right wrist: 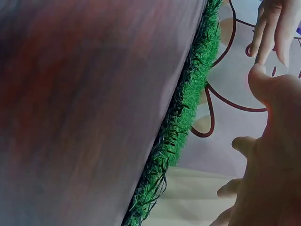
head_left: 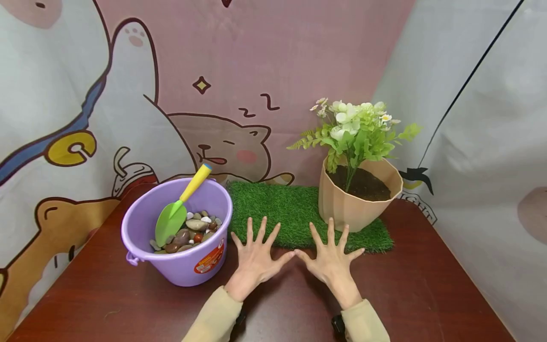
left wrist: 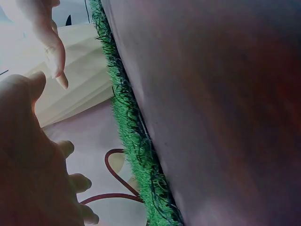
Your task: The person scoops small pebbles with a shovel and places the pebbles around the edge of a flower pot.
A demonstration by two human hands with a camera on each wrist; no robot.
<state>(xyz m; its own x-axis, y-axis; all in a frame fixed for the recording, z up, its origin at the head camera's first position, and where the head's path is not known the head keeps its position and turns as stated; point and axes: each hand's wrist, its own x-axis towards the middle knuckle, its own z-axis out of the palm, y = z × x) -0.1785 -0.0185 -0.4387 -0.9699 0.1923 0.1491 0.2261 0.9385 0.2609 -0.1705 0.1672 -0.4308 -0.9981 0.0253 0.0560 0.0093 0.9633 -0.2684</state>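
Observation:
Both hands are spread wide with straight fingers, palms down and holding nothing. My left hand (head_left: 256, 259) is between the purple bucket (head_left: 177, 266) and my right hand (head_left: 331, 261), their thumb tips close together. Fingertips overlap the front of a green artificial turf mat (head_left: 273, 204) in the head view. Inside the bucket lie several smooth stones (head_left: 196, 224) and a green trowel (head_left: 171, 221) with a yellow handle, leaning on the rim. A peach pot (head_left: 342, 209) stands on the mat's right end, beyond my right hand, holding dark soil (head_left: 363, 183) and white flowers (head_left: 348, 118) with green leaves.
Everything stands on a dark reddish-brown table (head_left: 427, 285). Behind it hangs a cloth backdrop (head_left: 273, 57) with cartoon animals, close to the mat and pot. A yellowish sliver (head_left: 112, 313) lies at the table's left front.

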